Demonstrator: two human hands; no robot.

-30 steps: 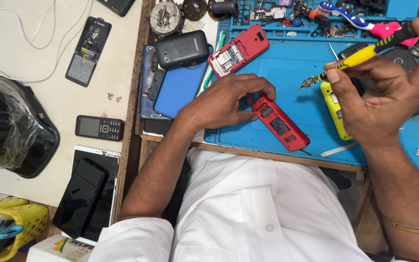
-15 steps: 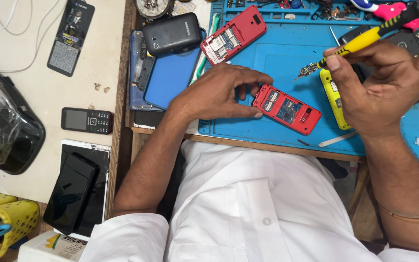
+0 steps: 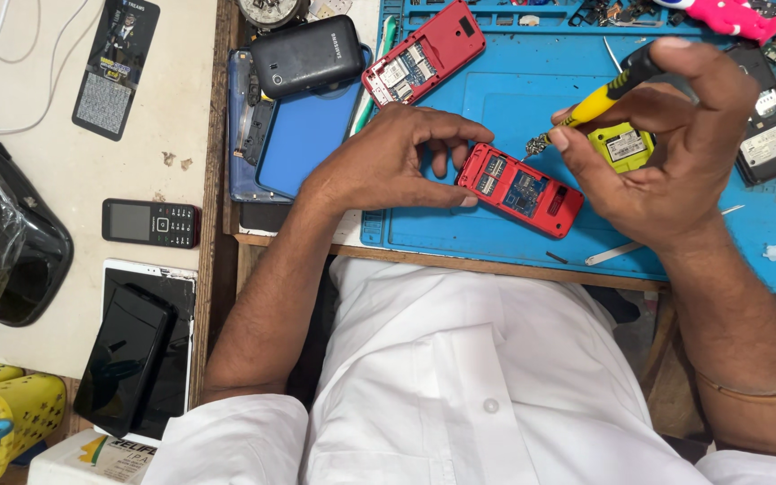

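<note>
Here the left hand point(image 3: 388, 166) curls its fingers point(image 3: 446, 135) and thumb around the near end of the opened red phone point(image 3: 521, 189), pinning it flat against the blue work mat point(image 3: 496, 99) so it cannot slide under the tool. The right hand point(image 3: 666, 153) pinches a yellow-handled screwdriver point(image 3: 596, 101) between thumb and fingertips, its tip angled down just above the phone's upper edge, which suits fine, light turning. The phone lies near the mat's front edge, back cover off, circuitry facing up. Behind it, towards the mat's far edge, rests a second red phone shell point(image 3: 424, 54); a yellow-green battery point(image 3: 623, 146) sits just beside the right palm. A black phone point(image 3: 307, 56) lies off the mat's left edge.
</note>
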